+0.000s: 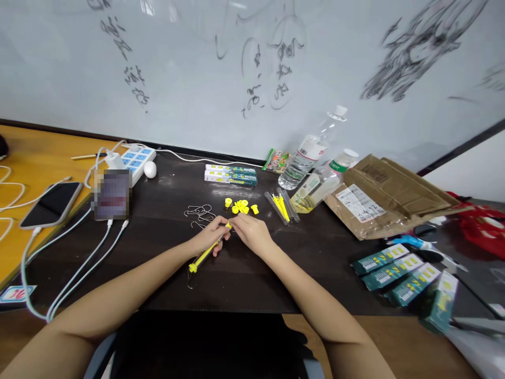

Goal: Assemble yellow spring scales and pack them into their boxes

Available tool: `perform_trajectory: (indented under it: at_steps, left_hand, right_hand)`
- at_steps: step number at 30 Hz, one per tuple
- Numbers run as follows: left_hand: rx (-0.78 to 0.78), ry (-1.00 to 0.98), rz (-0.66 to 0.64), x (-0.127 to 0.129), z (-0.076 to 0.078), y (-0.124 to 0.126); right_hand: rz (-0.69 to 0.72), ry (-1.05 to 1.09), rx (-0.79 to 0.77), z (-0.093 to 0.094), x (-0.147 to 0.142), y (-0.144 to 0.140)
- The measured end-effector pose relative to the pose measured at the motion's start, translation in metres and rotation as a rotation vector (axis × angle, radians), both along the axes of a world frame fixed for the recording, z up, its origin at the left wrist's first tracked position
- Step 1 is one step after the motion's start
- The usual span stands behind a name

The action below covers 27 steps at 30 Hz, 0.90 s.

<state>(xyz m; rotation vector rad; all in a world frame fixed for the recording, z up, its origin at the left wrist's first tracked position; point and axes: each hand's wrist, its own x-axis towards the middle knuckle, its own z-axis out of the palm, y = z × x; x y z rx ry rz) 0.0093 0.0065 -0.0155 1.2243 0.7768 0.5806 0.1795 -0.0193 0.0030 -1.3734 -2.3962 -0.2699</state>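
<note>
My left hand is closed around a thin yellow tube spring scale, held at a slant over the table. Its lower end has a yellow knob and a metal hook pointing toward me. My right hand pinches at the upper end, where a small yellow cap shows between the hands. Its fingertips are partly hidden. Just beyond the hands lie several loose yellow plastic caps. A tangle of metal hooks is to their left, and clear tubes with yellow rods lie to their right.
Two stacked boxes lie at the back, near two bottles and a snack packet. A cardboard parcel and several green boxes are on the right. Cables, a phone and a power strip occupy the left.
</note>
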Motion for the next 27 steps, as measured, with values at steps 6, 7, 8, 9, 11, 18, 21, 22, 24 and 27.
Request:
perform_trajectory:
  at_steps: [6, 7, 8, 9, 11, 18, 21, 22, 24, 27]
  left_hand:
    - [-0.032, -0.021, -0.010, 0.001, -0.001, 0.001]
    - [-0.013, -0.023, -0.023, 0.001, -0.002, 0.001]
    - [0.009, -0.020, -0.041, 0.000, -0.004, 0.001]
    - [0.034, -0.012, -0.064, 0.001, -0.006, 0.001]
    - [0.080, 0.011, -0.100, 0.001, -0.009, 0.001]
    - [0.162, 0.000, -0.046, 0.001, 0.003, -0.003]
    - [0.153, -0.060, 0.005, 0.002, 0.008, -0.003]
    - [0.143, -0.083, 0.017, 0.002, 0.008, -0.003]
    - [0.129, -0.130, 0.038, 0.003, 0.007, -0.003]
    - [0.148, -0.193, 0.079, 0.003, 0.004, -0.001]
  right_hand:
    - [0.029, -0.086, -0.027, 0.003, -0.007, -0.002]
    - [0.044, -0.076, -0.049, 0.006, -0.007, -0.002]
    - [0.055, -0.057, -0.079, 0.008, -0.006, -0.002]
    - [0.062, -0.031, -0.114, 0.012, -0.006, -0.002]
    - [0.073, 0.023, -0.179, 0.017, -0.005, -0.002]
    - [-0.046, 0.531, -0.246, 0.007, -0.009, 0.001]
    - [-0.118, 0.928, -0.322, -0.002, -0.013, 0.002]
    - [-0.113, 1.043, -0.376, -0.005, -0.015, 0.002]
    - [-0.103, 1.250, -0.509, -0.007, -0.018, 0.003]
    - [-0.085, 1.449, -0.691, -0.009, -0.024, 0.002]
